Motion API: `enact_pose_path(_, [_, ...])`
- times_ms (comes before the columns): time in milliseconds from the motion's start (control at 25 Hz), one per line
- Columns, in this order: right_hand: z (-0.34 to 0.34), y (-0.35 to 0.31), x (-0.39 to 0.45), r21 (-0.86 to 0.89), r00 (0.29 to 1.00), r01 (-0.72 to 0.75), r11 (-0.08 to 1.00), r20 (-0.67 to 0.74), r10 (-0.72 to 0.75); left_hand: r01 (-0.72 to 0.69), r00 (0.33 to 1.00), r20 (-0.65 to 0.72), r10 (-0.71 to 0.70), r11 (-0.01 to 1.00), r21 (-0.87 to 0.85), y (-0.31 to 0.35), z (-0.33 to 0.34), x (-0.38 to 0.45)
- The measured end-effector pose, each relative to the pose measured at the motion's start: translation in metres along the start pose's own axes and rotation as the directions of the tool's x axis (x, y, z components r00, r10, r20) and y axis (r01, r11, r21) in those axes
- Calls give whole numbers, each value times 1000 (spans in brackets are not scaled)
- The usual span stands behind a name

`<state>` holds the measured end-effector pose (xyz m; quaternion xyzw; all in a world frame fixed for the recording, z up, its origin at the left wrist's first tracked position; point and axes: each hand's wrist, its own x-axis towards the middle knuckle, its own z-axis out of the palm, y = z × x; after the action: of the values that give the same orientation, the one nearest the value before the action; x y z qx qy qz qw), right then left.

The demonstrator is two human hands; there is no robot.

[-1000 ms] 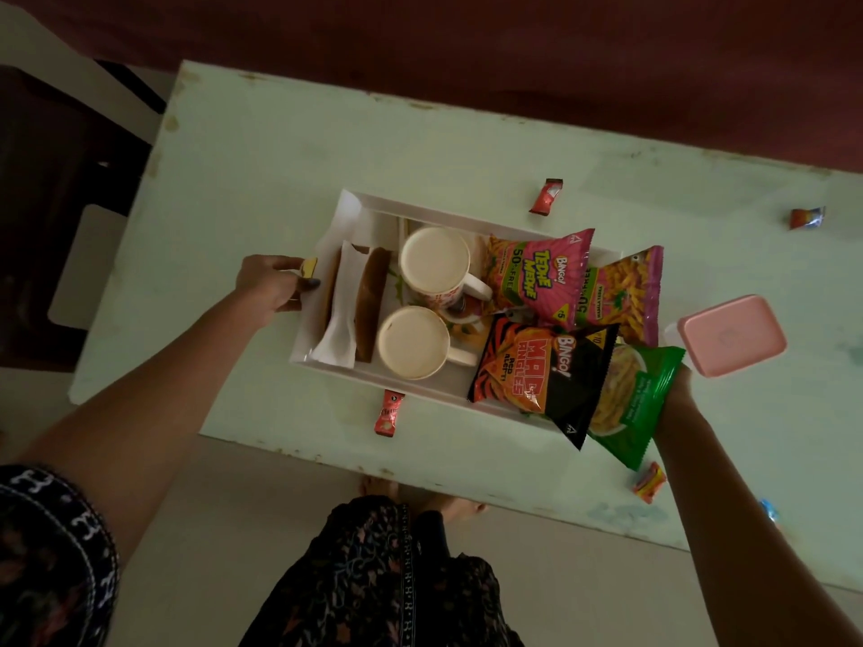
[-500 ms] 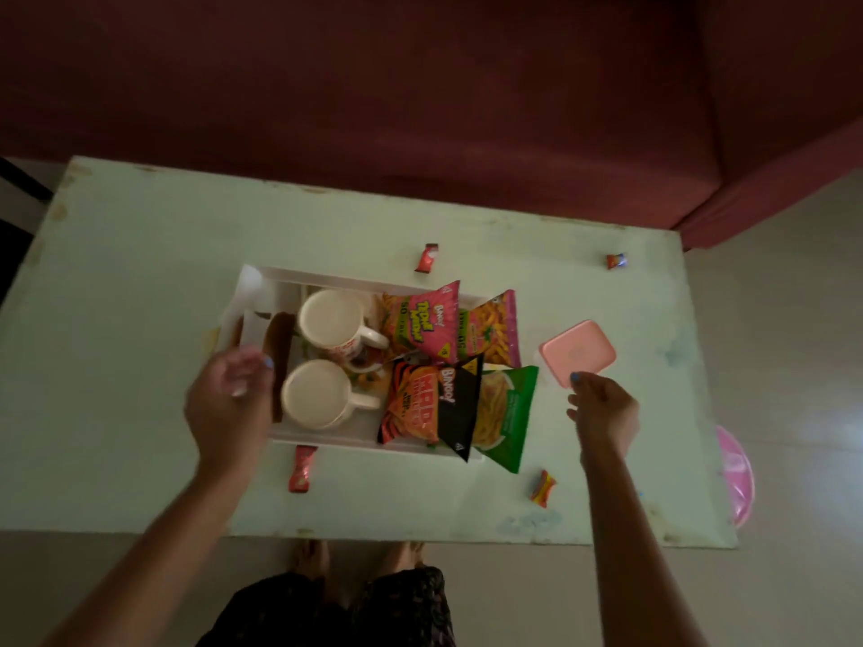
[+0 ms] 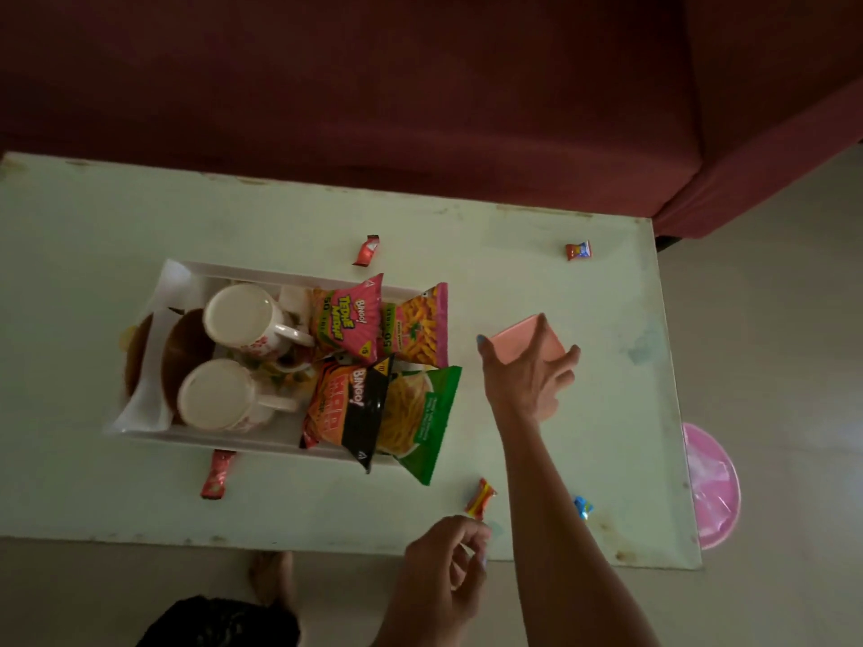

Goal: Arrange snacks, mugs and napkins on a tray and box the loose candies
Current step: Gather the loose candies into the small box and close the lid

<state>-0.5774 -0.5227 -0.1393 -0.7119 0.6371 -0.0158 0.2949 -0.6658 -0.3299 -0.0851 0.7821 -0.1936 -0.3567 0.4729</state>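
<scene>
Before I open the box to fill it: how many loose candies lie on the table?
5: a red one behind the tray, one far right, a long red one before the tray, an orange one and a blue one near the front edge. Others may be hidden.

bare table (image 3: 537, 282) around pink box (image 3: 516, 344)

Pink box (image 3: 523, 344) half hidden by right hand (image 3: 525, 380) (grip unclear).
</scene>
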Motion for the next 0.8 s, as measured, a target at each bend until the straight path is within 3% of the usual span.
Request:
enact_pose_path(240, [-6,8,21,-225,977,185,956,149,-154,174,980,-98,-171,985,18,-4,57,24])
enact_pose_path(360, [-24,15,20,-247,945,298,922,213,-248,319,925,-164,-342,936,-151,4,70,43])
enact_pose_path(440, [-39,28,21,-153,919,293,944,319,-233,415,851,-151,-502,822,-391,12,76,61])
enact_pose_path(560, [-65,54,23,138,828,101,985,537,-160,470,745,16,-667,508,-722,21,76,89])
enact_pose_path(640, [-79,67,19,218,760,31,975,628,-165,443,752,121,-648,360,-821,24,76,101])
enact_pose_path(800, [-88,73,14,267,675,23,963,707,-212,412,785,168,-596,301,-860,23,76,112])
